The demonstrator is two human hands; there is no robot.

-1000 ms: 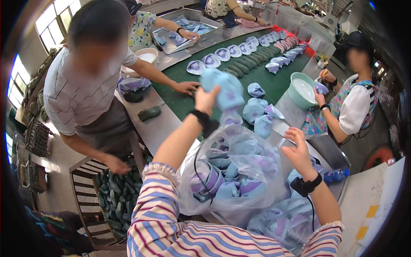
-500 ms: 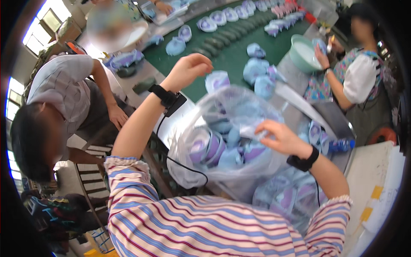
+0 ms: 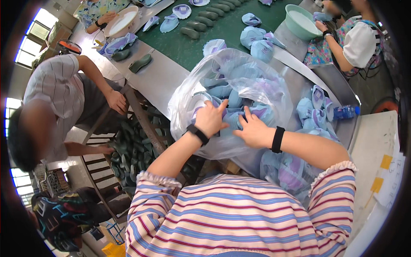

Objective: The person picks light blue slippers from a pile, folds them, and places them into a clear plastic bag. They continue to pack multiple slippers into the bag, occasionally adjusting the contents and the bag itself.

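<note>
A large clear plastic bag (image 3: 182, 147) stands wide at the mouth in front of me, full of light blue and lilac shoe uppers (image 3: 234, 99). My left hand (image 3: 209, 119) reaches into it with fingers apart, at a pale upper by the bag's left side. Beside it my right hand (image 3: 255, 130) hovers over or rests on the uppers, fingers spread and pointing inward. Neither hand has closed around an upper. Whether the fingertips press on the uppers is hard to see.
Behind the bag, a green tabletop (image 3: 171, 53) carries more uppers and a row of dark shoe lasts (image 3: 198, 26). A second filled bag (image 3: 291, 171) lies near my right forearm. A blue-capped bottle (image 3: 346, 112) and a green basin (image 3: 302, 23) are at right. Co-workers sit left and right.
My left hand has come down from above the table into the bag. My right hand has shifted slightly left and its fingers have spread. The view has tilted downward.
</note>
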